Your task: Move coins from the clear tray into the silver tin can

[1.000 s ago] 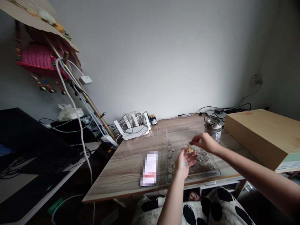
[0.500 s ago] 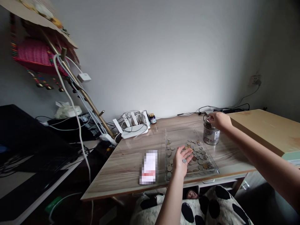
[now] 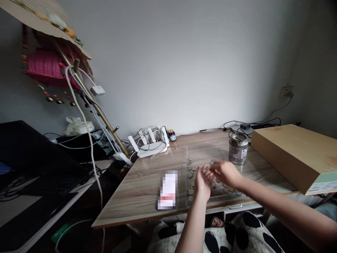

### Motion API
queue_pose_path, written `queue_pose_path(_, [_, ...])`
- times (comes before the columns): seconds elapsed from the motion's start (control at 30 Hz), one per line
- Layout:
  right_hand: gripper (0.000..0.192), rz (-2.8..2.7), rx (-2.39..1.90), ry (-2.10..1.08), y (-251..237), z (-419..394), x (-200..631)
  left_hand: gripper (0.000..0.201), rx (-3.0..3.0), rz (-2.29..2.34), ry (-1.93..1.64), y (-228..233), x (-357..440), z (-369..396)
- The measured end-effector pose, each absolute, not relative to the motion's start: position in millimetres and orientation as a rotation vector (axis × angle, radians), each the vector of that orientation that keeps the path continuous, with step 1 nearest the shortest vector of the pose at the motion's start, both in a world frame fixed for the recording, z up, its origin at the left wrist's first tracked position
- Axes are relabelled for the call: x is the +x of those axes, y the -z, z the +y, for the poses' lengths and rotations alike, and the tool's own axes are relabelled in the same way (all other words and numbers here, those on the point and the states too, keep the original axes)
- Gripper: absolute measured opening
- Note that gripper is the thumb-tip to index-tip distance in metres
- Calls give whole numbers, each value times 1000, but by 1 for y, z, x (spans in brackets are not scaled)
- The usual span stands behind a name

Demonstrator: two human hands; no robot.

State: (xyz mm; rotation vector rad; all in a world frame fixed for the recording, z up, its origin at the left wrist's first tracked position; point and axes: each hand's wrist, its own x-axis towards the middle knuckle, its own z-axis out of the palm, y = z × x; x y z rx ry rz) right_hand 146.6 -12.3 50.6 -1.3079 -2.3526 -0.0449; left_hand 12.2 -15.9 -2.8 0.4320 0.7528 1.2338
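Observation:
My left hand is held palm up over the clear plastic tray, its fingers curled into a cup. The coin that lay in this palm half a second ago is hidden now. The fingers of my right hand are pinched together and meet the left fingertips; whatever they hold is out of sight. Many loose coins are spread across the tray beneath both hands. Behind the right hand stands a round metal coin tin with a slot in its lid.
A large tan box occupies the table's right side. Left of the tray lies a phone-like object, blurred out. A white router and a small dark jar stand at the back. Cables hang from a coat stand on the left.
My right hand has left the tin's lid and come down leftward to my left hand. My left fingers, spread before, have curled. The view has shifted slightly.

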Motion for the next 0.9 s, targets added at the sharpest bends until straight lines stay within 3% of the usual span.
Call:
queue_pose_path(0.17, [23,-1841,-1901,225,-114,52,228,35,590,795,-1187,-1,15,-19])
queue_pose_path(0.33, [20,-1921,-2193,156,-127,87,263,35,692,849,-1213,3,19,-22])
queue_pose_path(0.5, [27,-1943,-1975,298,-109,64,239,32,857,887,-1349,1,5,-15])
queue_pose_path(0.6, [30,-2221,-1630,23,-79,40,203,32,1199,1056,-1359,-8,-15,4])
queue_pose_path(0.7, [39,-2568,-1349,-301,-36,26,166,33,1731,1371,-937,-10,-30,21])
queue_pose_path(0.8, [65,-2628,-1468,-396,-2,22,142,48,2061,1491,-397,-4,-35,20])
queue_pose_path(0.9, [69,-2633,-1502,-506,11,16,134,53,2269,1391,-187,-2,-39,4])
